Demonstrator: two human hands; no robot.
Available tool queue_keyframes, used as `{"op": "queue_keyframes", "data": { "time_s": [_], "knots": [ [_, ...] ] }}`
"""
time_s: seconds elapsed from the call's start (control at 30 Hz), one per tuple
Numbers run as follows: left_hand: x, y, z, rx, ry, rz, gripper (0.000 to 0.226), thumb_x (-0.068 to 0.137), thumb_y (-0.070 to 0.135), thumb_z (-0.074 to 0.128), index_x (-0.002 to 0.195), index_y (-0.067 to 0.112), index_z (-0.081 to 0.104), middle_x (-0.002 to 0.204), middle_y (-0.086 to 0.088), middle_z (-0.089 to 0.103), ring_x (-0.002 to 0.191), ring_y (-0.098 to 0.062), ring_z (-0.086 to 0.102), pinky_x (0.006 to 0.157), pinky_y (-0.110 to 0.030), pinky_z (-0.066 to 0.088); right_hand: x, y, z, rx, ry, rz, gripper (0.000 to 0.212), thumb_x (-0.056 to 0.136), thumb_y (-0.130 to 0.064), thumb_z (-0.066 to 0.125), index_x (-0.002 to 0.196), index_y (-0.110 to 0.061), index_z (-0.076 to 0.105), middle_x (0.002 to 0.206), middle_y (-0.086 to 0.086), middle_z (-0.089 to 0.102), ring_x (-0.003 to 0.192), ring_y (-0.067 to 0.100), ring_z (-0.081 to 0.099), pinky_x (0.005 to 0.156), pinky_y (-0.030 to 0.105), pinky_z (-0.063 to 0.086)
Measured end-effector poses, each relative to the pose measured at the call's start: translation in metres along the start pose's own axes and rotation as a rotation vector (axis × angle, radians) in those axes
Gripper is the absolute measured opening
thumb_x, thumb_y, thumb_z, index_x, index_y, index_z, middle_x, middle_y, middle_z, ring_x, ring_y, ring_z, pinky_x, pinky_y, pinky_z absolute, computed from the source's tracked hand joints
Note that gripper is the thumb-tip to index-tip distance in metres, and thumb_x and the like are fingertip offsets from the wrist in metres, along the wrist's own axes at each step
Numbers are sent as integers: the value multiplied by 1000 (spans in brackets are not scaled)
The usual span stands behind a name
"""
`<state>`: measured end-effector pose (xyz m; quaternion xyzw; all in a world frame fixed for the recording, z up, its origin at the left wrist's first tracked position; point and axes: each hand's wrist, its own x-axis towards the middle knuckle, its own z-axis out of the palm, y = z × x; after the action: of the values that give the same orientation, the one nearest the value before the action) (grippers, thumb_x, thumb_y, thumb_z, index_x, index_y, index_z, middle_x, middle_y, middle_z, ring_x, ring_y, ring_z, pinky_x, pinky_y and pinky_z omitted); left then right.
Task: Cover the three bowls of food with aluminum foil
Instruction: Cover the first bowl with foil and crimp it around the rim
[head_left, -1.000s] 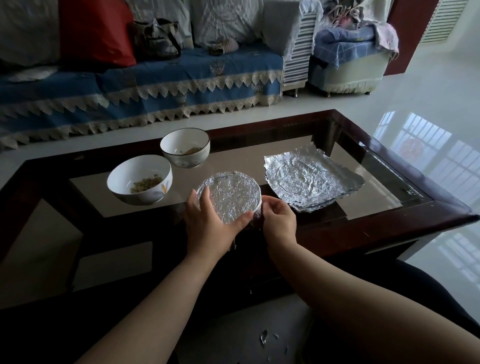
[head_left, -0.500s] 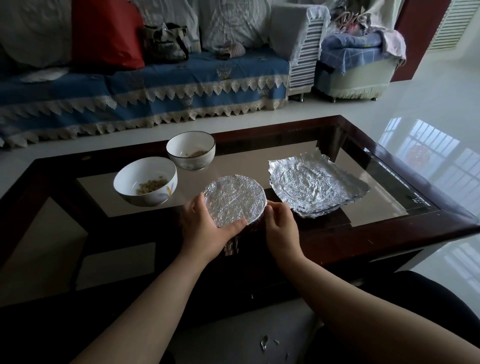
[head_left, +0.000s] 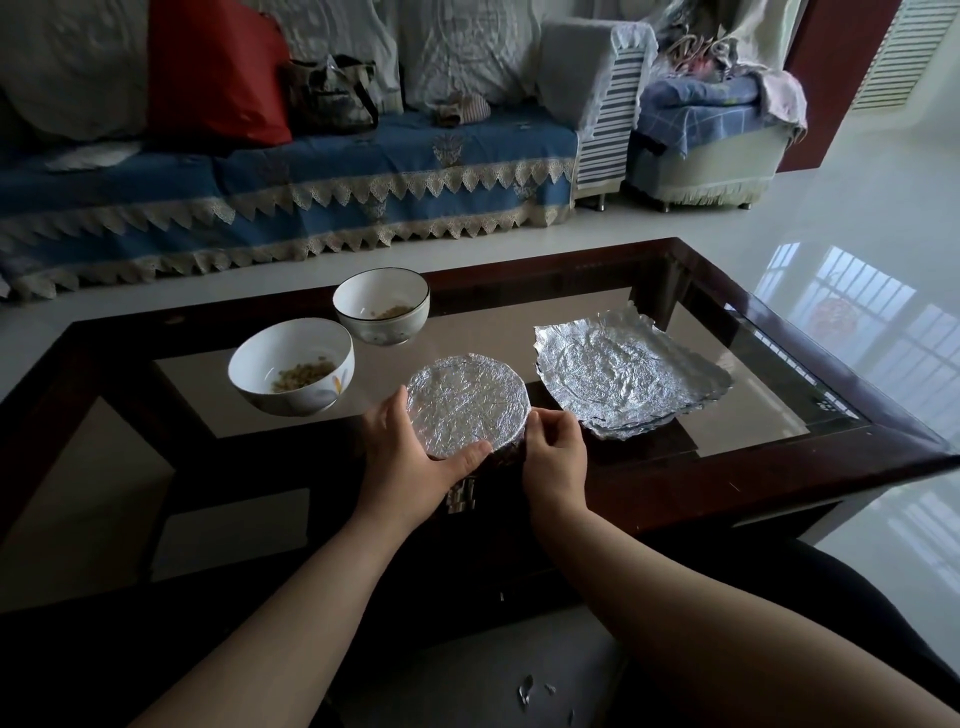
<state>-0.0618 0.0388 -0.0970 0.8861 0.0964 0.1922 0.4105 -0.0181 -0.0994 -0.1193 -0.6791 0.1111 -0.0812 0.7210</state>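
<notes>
Head view looks down on a dark wooden coffee table with a glass top (head_left: 753, 332). Near its front edge stands a round bowl wrapped in crinkled aluminum foil (head_left: 467, 402). My left hand (head_left: 410, 462) cups its left side, thumb curled onto the foil rim. My right hand (head_left: 556, 457) pinches the foil at the bowl's right edge. Just right lies a stack of loose crumpled foil sheets (head_left: 628, 371). Left of the covered bowl sit 2 uncovered white bowls: a nearer white ceramic bowl with yellowish food (head_left: 292, 371) and a farther dark-rimmed white bowl (head_left: 382, 305).
</notes>
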Motion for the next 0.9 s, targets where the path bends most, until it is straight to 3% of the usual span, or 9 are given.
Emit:
{"op": "queue_keyframes", "data": {
  "time_s": [0.1,0.23,0.43,0.53,0.6,0.7,0.77,0.9],
  "knots": [
    [-1,-1,1,-11,14,10,109,61,40,86,145,4,26,141,-15,25,135,-18,21,98,-4,10,-1,-1,0,-11,21,-6,7,93,-17,58,87,-19,58,85,-4,62,84,12,59,80,27,48],
    [-2,0,4,-20,42,20,105,61,39,86,143,5,30,139,-14,27,132,-17,24,97,-4,14,1,-3,-6,-48,-11,-37,5,93,-20,59,89,-21,62,86,-8,65,82,6,61,72,16,45],
    [-2,-1,8,-37,67,12,104,61,38,86,142,2,33,140,-18,29,123,-8,23,87,11,7,-1,-1,-20,-165,-158,-136,16,95,-18,51,98,-23,66,92,-8,69,92,8,64,83,24,48],
    [-3,-1,8,-30,90,11,106,59,44,85,142,3,33,140,-17,31,129,-15,22,99,-4,13,3,-5,-25,-124,-246,-111,20,98,-25,48,95,-24,67,92,-3,72,92,12,67,83,29,50],
    [-5,1,7,-62,81,-14,108,57,49,82,142,5,32,141,-15,29,134,-18,21,105,-16,17,5,-5,-26,-124,-297,-107,18,98,-28,47,103,-22,63,99,-1,70,97,11,65,85,28,50],
    [-9,0,8,-114,56,-51,108,58,49,81,145,8,30,147,-12,17,137,-13,18,108,-19,17,4,1,-25,-70,-321,-107,20,97,-23,49,116,-18,51,112,2,63,106,14,62,93,30,49],
    [-9,0,7,-95,42,-53,107,61,45,83,145,7,28,151,-11,14,140,-14,16,110,-21,15,4,2,-24,-69,-313,-93,17,97,-17,51,113,-15,49,106,1,63,100,13,62,87,25,50],
    [-7,-5,5,-37,53,-25,106,58,45,86,141,4,35,141,-15,34,133,-25,32,112,-40,29,3,0,-18,-92,-257,-73,3,96,-13,53,98,-15,52,108,4,64,97,10,62,77,12,49]
  ]
}}
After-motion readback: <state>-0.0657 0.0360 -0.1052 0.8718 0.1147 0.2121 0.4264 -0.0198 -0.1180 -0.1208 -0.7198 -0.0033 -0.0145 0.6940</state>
